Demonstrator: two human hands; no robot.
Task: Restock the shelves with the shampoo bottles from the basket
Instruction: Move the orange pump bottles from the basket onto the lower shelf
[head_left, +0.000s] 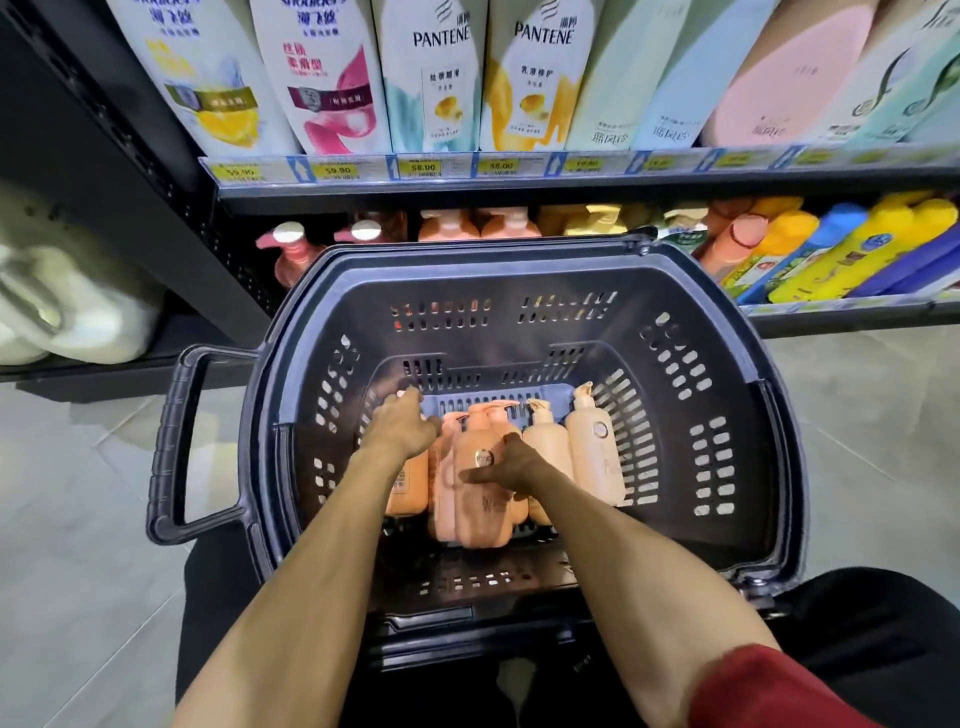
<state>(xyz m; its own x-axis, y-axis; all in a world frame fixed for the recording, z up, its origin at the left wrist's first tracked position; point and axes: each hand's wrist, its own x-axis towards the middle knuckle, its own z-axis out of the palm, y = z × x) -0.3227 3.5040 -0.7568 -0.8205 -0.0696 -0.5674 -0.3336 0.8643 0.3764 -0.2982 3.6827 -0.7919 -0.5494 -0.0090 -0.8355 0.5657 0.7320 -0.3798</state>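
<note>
A dark plastic basket (701, 374) stands in front of me on the floor, below the shelves. Several peach and cream shampoo pump bottles lie in its bottom. My left hand (402, 423) reaches into the basket's left side over an orange bottle (408, 486), fingers curled downward; what it grasps is hidden. My right hand (511, 465) grips the peach bottle (480, 512) in the middle, thumb across its front. A cream bottle (595, 449) lies at the right, apart from both hands.
The lower shelf (831, 306) behind the basket holds pink, peach, yellow and blue bottles. The upper shelf (519, 184) carries large Pantene and other bottles with price tags. The basket's handle (174, 441) sticks out left. Tiled floor lies on both sides.
</note>
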